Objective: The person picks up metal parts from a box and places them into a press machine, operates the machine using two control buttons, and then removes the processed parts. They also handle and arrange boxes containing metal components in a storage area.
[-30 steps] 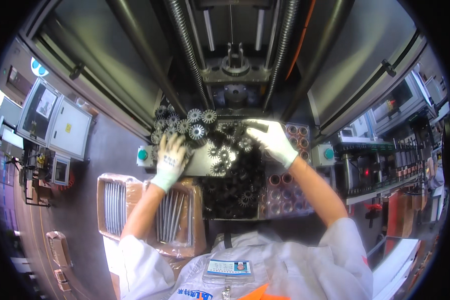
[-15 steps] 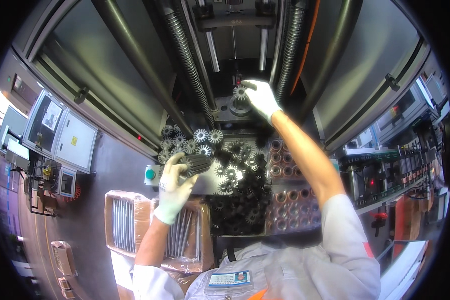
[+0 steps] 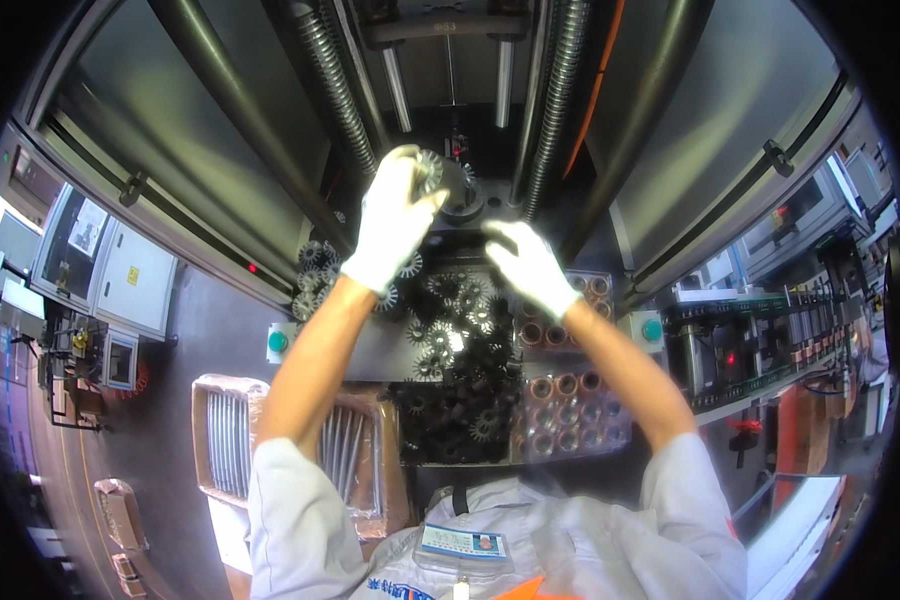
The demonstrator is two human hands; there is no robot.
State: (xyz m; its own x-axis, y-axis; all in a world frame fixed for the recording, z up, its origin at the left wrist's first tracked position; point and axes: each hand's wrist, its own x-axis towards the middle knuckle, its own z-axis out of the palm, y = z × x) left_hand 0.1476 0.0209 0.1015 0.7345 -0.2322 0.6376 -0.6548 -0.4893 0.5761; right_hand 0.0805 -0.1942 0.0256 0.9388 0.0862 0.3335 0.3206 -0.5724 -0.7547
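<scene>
My left hand (image 3: 390,220), in a white glove, is closed round a dark slotted metal core (image 3: 431,172) with a toothed end. It holds the core at the round press fixture (image 3: 464,203); whether the core touches the fixture cannot be seen. To the right and nearer, my gloved right hand (image 3: 532,268) hovers with its fingers apart and nothing in them. Toothed metal discs (image 3: 313,268) stand grouped at the left of the machine table. More toothed discs (image 3: 440,345) and a dark heap of them (image 3: 480,405) lie in the middle.
Clear trays of copper-coloured rings (image 3: 570,412) sit at the right. A wrapped carton of metal shafts (image 3: 355,455) stands at the near left. Green buttons (image 3: 278,341) flank the table. Steel columns (image 3: 240,100) and coiled hoses (image 3: 560,90) rise beside the fixture.
My left hand has carried the slotted core forward and right to the fixture. My right hand has drawn back from the fixture and no longer holds a toothed disc.
</scene>
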